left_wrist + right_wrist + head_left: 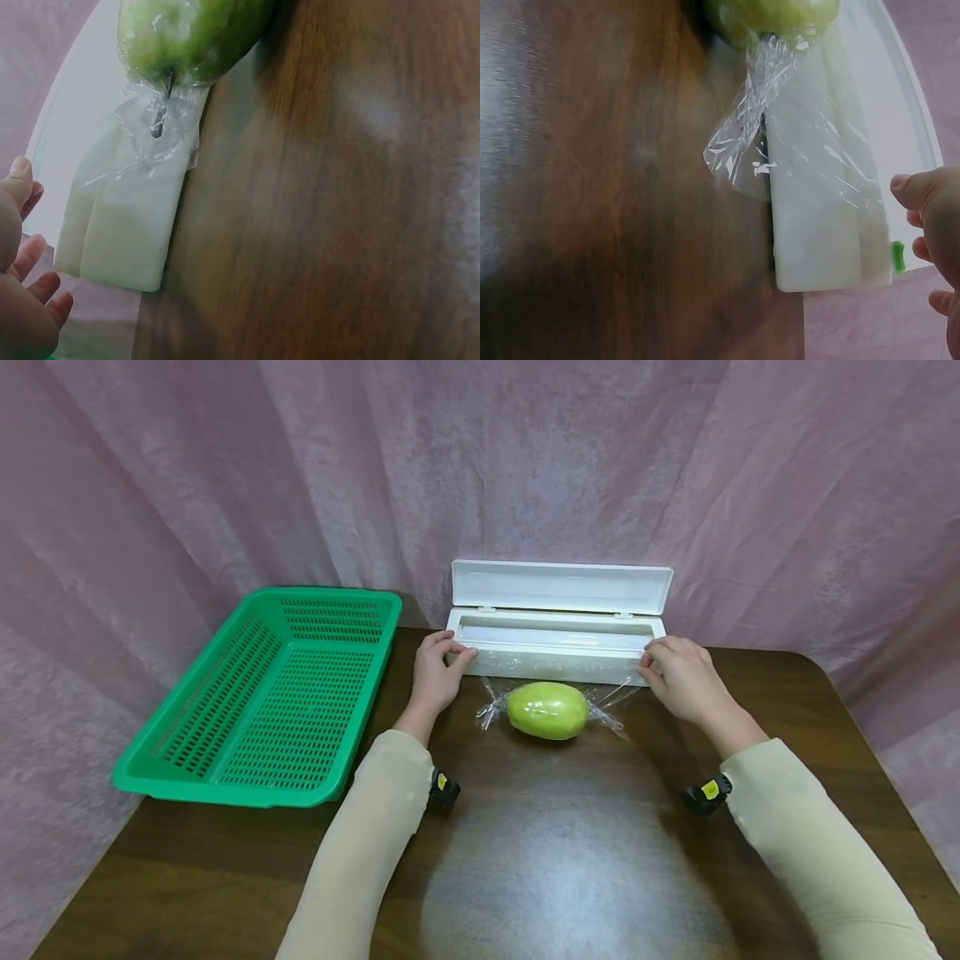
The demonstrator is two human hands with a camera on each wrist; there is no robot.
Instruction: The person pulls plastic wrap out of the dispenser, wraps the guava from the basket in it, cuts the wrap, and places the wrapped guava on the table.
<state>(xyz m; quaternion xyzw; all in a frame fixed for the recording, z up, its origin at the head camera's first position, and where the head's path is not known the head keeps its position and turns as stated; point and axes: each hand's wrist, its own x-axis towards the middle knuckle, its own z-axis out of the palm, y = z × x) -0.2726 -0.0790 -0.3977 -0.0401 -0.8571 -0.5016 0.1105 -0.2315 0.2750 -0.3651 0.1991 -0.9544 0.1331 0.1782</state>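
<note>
An oval yellow-green fruit (pixel 547 710) lies on the table in front of a long white cling film box (pixel 558 666). Clear film (pixel 761 82) wraps the fruit and bunches at both ends; a dark stem (pixel 169 82) shows through. The box's lid (pixel 562 587) stands raised at the back, baring a pale roll (pixel 555 635). At the box's left end my left hand (pixel 437 675) has its fingertips by the upper edge, fingers slightly bent. My right hand (pixel 684 678) is at the right end, thumb and fingers apart in the right wrist view. Neither hand shows anything gripped.
To the left, a green plastic basket (pixel 258 796) with slotted walls sits on the brown wooden table (pixel 555 852). A pink curtain (pixel 570 460) hangs close behind the box. Small black wrist cameras (pixel 442 789) are strapped at both sleeves.
</note>
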